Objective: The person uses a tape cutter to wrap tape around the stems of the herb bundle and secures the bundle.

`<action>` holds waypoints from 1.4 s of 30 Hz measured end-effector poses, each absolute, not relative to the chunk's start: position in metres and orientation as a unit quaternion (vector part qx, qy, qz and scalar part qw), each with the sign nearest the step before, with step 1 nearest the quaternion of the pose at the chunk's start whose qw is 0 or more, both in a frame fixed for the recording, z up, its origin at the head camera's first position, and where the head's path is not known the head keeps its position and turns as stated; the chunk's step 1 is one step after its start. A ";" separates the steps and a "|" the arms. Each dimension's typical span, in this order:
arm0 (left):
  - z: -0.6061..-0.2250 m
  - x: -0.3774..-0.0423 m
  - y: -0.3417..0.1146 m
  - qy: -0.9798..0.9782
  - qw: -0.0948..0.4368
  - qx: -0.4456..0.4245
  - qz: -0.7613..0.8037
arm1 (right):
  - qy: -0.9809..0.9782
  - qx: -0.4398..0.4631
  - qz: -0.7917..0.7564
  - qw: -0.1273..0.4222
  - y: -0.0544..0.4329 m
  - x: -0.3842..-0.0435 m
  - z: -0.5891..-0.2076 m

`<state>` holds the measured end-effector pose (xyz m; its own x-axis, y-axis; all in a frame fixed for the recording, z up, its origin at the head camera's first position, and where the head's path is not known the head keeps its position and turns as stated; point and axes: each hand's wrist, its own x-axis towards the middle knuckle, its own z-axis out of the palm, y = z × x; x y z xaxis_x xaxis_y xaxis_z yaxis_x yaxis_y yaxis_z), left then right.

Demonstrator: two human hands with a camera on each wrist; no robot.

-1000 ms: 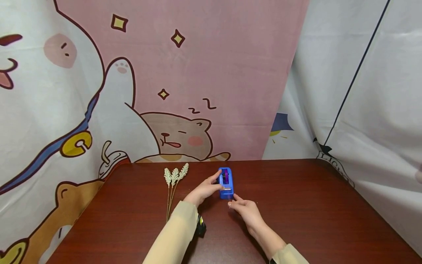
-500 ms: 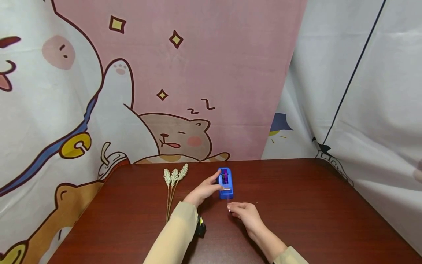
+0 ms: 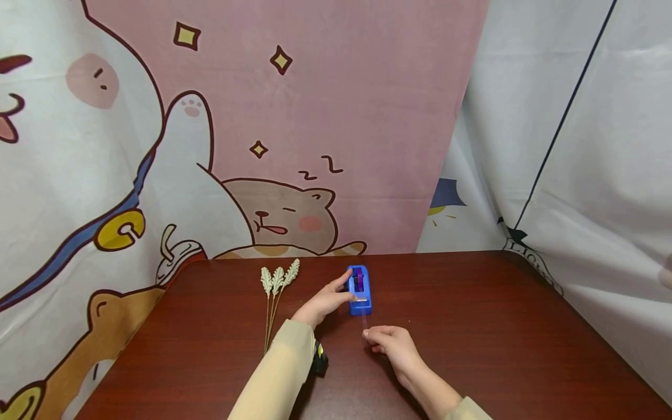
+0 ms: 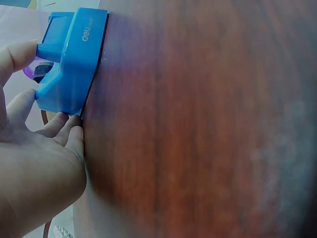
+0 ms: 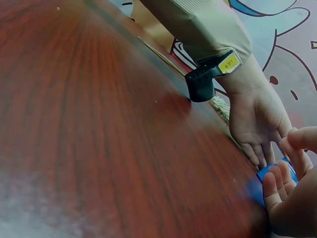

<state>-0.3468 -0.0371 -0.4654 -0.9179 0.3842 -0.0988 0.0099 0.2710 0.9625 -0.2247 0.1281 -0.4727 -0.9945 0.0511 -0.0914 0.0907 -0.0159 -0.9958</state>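
A blue plastic tape dispenser (image 3: 366, 294) stands on the dark reddish-brown wooden surface (image 3: 499, 338), near its far edge, and carries a purple tape roll (image 3: 359, 279). Of the person's two hands, the left hand (image 3: 325, 300) grasps the dispenser from its left side, with the thumb toward the near end and the index finger toward the far end. The right hand (image 3: 392, 345) is in front of it and pinches between thumb and index finger a narrow transparent tape strip (image 3: 364, 322), which extends from the dispenser; its pinched end seems hidden by the fingers. To the left, three cream-coloured wheat-like stems (image 3: 277, 283) lie on the surface. A black wrist device (image 3: 319, 363) is fastened beside the cream sleeve (image 3: 278, 367) of the left arm.
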 end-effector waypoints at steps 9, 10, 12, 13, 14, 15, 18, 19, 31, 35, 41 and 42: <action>-0.465 -0.347 -0.037 0.781 0.158 0.130 0.590 | 0.709 0.043 -0.703 0.027 0.129 -0.215 -0.472; -0.465 -0.347 -0.038 0.780 0.159 0.131 0.590 | 0.709 0.043 -0.703 0.027 0.129 -0.214 -0.472; -0.465 -0.348 -0.038 0.781 0.160 0.132 0.590 | 0.712 0.045 -0.700 0.029 0.129 -0.212 -0.472; -0.465 -0.347 -0.038 0.781 0.160 0.132 0.589 | 0.714 0.047 -0.698 0.030 0.129 -0.211 -0.472; -0.465 -0.347 -0.038 0.782 0.160 0.133 0.588 | 0.714 0.049 -0.697 0.029 0.129 -0.210 -0.472; -0.465 -0.347 -0.038 0.782 0.160 0.134 0.587 | 0.715 0.052 -0.696 0.029 0.129 -0.209 -0.472; -0.465 -0.347 -0.038 0.782 0.160 0.133 0.587 | 0.717 0.055 -0.695 0.031 0.130 -0.207 -0.472; -0.465 -0.347 -0.038 0.783 0.160 0.133 0.587 | 0.717 0.055 -0.694 0.032 0.130 -0.206 -0.471; -0.462 -0.346 -0.038 0.781 0.158 0.127 0.591 | 0.708 0.017 -0.702 0.077 0.139 -0.204 -0.469; -0.463 -0.346 -0.038 0.780 0.159 0.128 0.592 | 0.708 0.005 -0.699 0.102 0.142 -0.205 -0.469; -0.463 -0.345 -0.036 0.780 0.155 0.131 0.592 | 0.710 0.004 -0.695 0.115 0.144 -0.206 -0.469; -0.463 -0.345 -0.036 0.784 0.151 0.134 0.587 | 0.709 0.005 -0.695 0.116 0.145 -0.206 -0.469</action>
